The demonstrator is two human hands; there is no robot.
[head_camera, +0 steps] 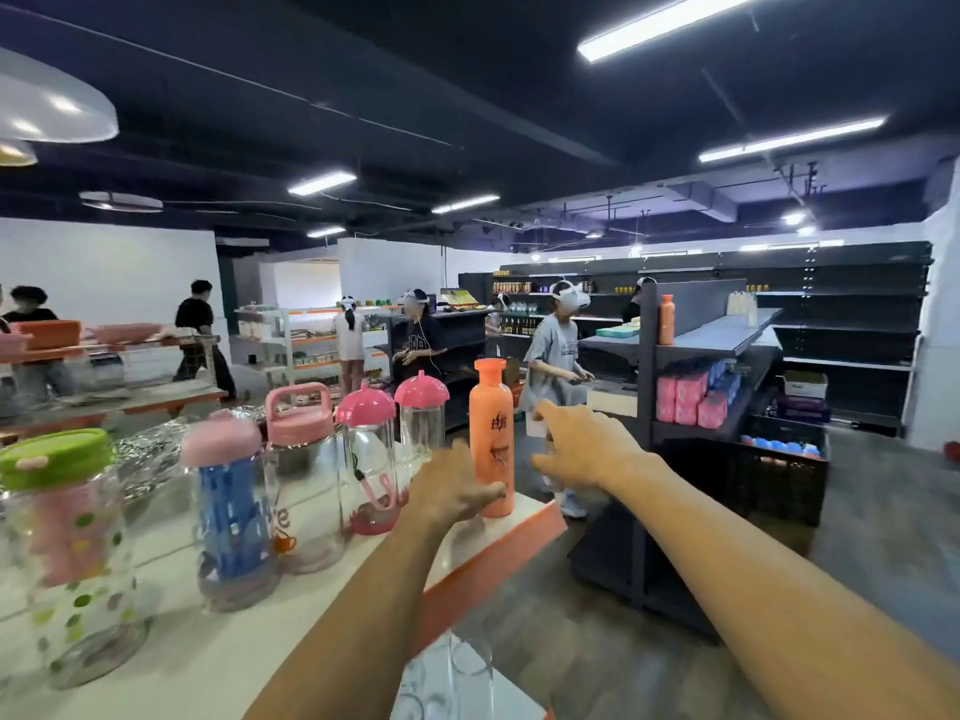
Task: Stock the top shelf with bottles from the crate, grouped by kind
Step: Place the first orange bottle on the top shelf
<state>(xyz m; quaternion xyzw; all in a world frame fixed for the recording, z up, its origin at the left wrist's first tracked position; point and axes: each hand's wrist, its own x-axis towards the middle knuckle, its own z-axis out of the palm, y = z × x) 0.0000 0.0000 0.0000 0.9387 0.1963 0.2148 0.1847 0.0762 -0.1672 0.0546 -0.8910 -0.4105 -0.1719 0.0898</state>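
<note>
Head view: a tall orange plastic bottle (pixel 491 433) stands upright, cap on, at the right end of the white shelf top with orange edge (pixel 524 517), near its corner. The left hand (pixel 454 493) grips this bottle low down with its fingers curled. One fingertip (pixel 500 491) lies across the bottle's front near the base; the fingers behind are hidden. The right hand (pixel 584 452) is spread loose and holds nothing. It is just right of the bottle, with a gap showing between them. Both bare forearms reach in from the bottom edge. Other bottles stand in a row to the left along the shelf top. First comes a clear bottle with pink domed lid (pixel 421 413), then a clear bottle with pink domed lid and pink strap (pixel 366 459). Next are a clear bottle with pink handled lid (pixel 300 459) and a clear blue-patterned bottle with pale pink cap (pixel 234 511). Last is a clear polka-dot bottle with green lid (pixel 72 553), blurred. Crinkled silver foil (pixel 150 454) lies behind the row. A clear glass tumbler (pixel 470 672) sits at bottom centre, below the shelf edge. To the right is a dark metal shelving unit (pixel 698 335) carrying a second orange bottle (pixel 666 319) and pink packs (pixel 685 400). A black crate (pixel 779 491) with blue-topped items sits at its foot. A person in grey shirt and white headset (pixel 556 350) stands behind the bottle, with more people further back.
</note>
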